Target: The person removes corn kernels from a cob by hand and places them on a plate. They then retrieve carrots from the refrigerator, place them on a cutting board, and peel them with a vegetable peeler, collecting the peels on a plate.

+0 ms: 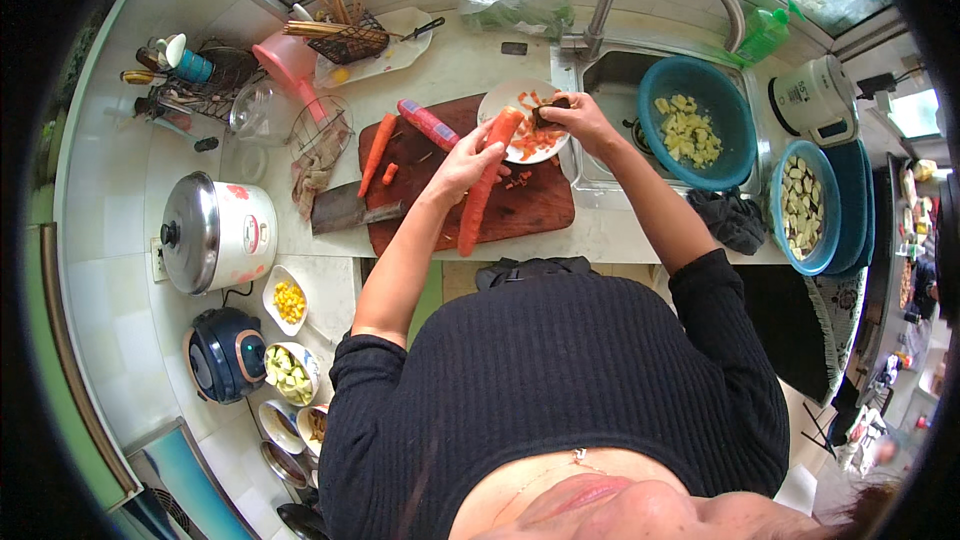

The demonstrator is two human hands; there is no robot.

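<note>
My left hand point(471, 163) grips a large carrot point(474, 210), which slants over the wooden cutting board point(536, 202) with its thick end up by the plate. In my right hand point(585, 120) is a small dark tool point(550, 112), perhaps a peeler; its working edge is hidden. Both hands are beside a white plate point(491, 101) holding orange carrot peelings point(534, 141). On the board lie a thinner carrot point(377, 154), a short carrot piece point(389, 174) and a red-wrapped sausage point(427, 124). A cleaver point(337, 210) rests at the board's left edge.
Right of the board, a blue basin point(649, 142) of pale chunks sits over the steel sink point(611, 79) under a curved faucet point(600, 7). Another basin point(817, 259) holds sliced vegetables. At left are a lidded pot point(232, 232), a rice cooker point(225, 356) and several filled bowls point(306, 356).
</note>
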